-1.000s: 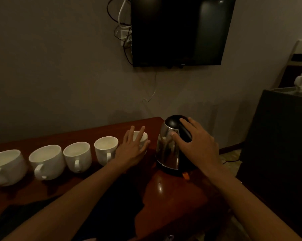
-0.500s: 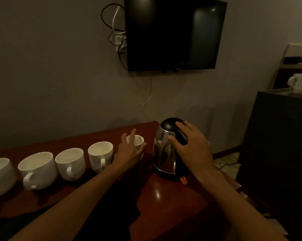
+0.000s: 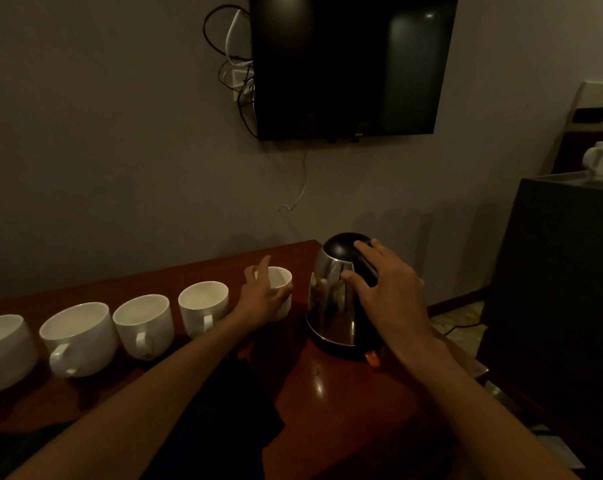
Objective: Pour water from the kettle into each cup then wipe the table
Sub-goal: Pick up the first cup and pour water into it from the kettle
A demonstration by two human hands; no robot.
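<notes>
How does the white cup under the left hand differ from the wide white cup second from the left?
The white cup by the kettle is narrower and taller; the wide white cup is squat. The left hand rests against the first; the second stands untouched, handle toward the camera. Both stand upright on the wooden table.

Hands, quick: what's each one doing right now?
Left hand: curled loosely round the cup nearest the kettle, steadying it; cup on the table.
Right hand: fingers on the kettle handle, not clearly closed; kettle not lifted.
</notes>
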